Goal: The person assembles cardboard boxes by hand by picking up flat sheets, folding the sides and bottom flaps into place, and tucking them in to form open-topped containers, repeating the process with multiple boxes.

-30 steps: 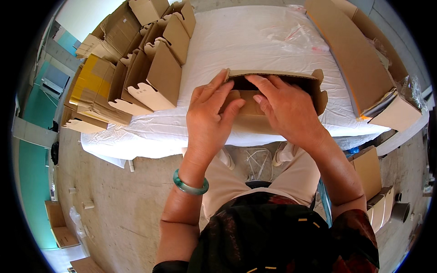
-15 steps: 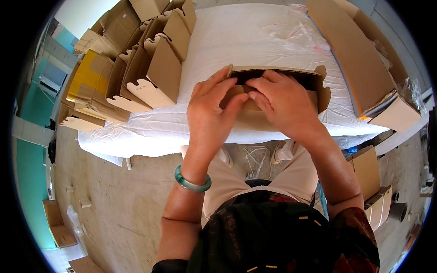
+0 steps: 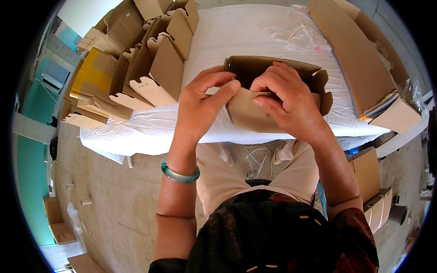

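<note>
A brown cardboard box (image 3: 255, 117) with its top open stands before me at the table's near edge. My left hand (image 3: 202, 98) pinches the box's near left corner between thumb and fingers. Over the top edge of the near wall curls my right hand (image 3: 291, 98), its fingers inside and its thumb on the outer face. Most of the box's inside is dark or covered by the hands. A green bangle (image 3: 180, 175) circles my left wrist.
White sheeting covers the table (image 3: 227, 32). Several open cardboard boxes (image 3: 157, 73) stand in rows at the left. On the right lies a long carton (image 3: 353, 54) beside clear plastic wrap (image 3: 302, 38). More cardboard (image 3: 366, 173) sits on the floor at the right.
My left hand has shifted left and out to the box's corner. My right hand has moved slightly right, away from the left one. More of the box's inside and near wall shows.
</note>
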Demonstrator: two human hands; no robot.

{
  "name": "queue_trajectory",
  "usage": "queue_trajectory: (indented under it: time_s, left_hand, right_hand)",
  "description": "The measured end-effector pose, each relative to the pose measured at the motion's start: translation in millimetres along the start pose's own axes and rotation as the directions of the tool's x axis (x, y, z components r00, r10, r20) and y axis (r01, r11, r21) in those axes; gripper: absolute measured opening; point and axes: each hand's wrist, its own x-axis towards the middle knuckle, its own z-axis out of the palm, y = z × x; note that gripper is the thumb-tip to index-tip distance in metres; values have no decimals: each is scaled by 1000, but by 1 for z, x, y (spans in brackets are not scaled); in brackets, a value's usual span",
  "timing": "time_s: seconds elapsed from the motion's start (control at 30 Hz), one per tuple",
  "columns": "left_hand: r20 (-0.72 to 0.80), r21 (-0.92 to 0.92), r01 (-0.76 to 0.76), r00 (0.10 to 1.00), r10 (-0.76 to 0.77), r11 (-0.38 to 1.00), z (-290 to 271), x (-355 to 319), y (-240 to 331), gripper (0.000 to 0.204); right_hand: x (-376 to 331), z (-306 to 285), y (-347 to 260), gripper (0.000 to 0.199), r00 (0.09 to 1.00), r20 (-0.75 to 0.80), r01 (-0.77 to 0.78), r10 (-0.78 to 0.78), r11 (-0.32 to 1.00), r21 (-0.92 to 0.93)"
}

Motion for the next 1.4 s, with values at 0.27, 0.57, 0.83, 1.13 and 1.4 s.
queue_trajectory:
  time_s: [0.27, 0.57, 0.83, 1.13, 1.4]
  left_hand:
    - [123, 26, 27, 992, -30, 999, -13, 12, 6, 21]
    - [106, 131, -68, 993, 55, 989, 0, 16, 5, 15]
    - [236, 130, -282, 940, 247, 950, -8, 30, -17, 17]
    - [264, 52, -94, 961, 77, 994, -19, 22, -18, 21]
    - [233, 198, -162, 966, 114, 967, -13, 20, -6, 20]
  right_hand:
    - [0, 0, 1, 16, 994, 13, 111, -112, 992, 55]
    - [5, -3, 0, 13, 977, 11, 207, -211, 967, 151]
    - [5, -1, 6, 12, 979, 19, 193, -201, 957, 217]
    - [10, -6, -6, 16, 972, 200, -113, 123, 992, -58]
    - [11, -7, -13, 12, 969, 219, 144, -111, 979, -142]
